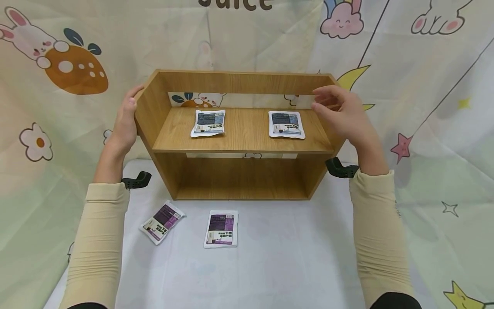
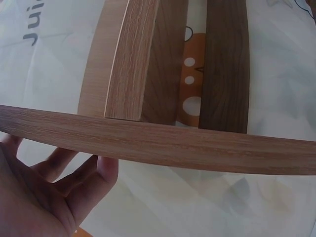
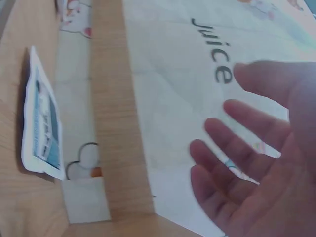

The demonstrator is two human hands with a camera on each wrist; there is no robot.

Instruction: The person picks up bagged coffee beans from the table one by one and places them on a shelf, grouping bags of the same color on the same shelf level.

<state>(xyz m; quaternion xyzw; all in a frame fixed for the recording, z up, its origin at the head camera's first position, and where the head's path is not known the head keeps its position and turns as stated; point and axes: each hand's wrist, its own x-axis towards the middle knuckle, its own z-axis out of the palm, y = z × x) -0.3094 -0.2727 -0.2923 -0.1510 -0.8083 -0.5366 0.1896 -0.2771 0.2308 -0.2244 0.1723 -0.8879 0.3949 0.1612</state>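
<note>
A two-tier wooden shelf (image 1: pixel 247 176) stands on the white table. My left hand (image 1: pixel 126 118) is at its left side panel; in the left wrist view, bent fingers (image 2: pixel 107 170) touch the board from outside. The right hand (image 1: pixel 343 112) hovers by the top right corner, its relaxed fingers holding nothing. On the upper board lie two white-edged packets with blue and black labels, a left packet (image 1: pixel 208 123) and a right packet (image 1: pixel 286 124). In the right wrist view, the right packet (image 3: pixel 42 128) is seen edge-on beside that hand.
In front of the shelf, two purple-labelled packets lie on the table: a slanted packet (image 1: pixel 162 222) at left and a straighter packet (image 1: pixel 221 229) nearer the middle. A cartoon-printed cloth (image 1: pixel 270 47) hangs behind and around the table (image 1: pixel 278 257).
</note>
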